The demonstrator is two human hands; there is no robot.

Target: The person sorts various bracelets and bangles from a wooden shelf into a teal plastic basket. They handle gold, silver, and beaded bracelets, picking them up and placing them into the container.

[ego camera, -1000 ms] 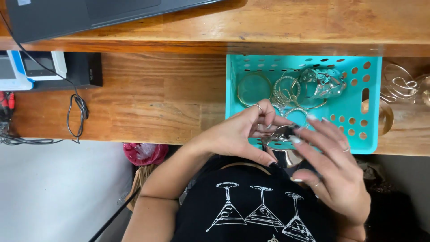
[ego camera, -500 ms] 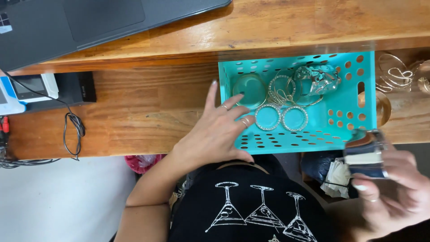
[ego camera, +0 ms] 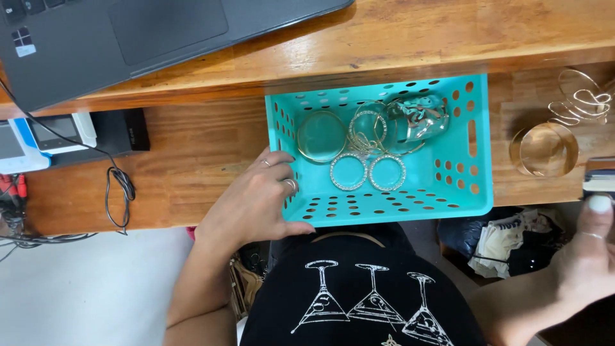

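Left hand (ego camera: 256, 205) sits at centre frame, fingers curled over the left wall of a teal perforated basket (ego camera: 477, 154), gripping its corner. Inside the basket: a gold bangle (ego camera: 321, 136), two stone-set bangles (ego camera: 368, 172) side by side, a crumpled clear bag (ego camera: 419, 118) toward the upper right. Right hand (ego camera: 586, 256) at lower right edge, thumb pressed on a small dark object (ego camera: 601, 176), possibly a box; mostly cut off. Laptop (ego camera: 128, 38) upper left on the wooden desk (ego camera: 192, 160).
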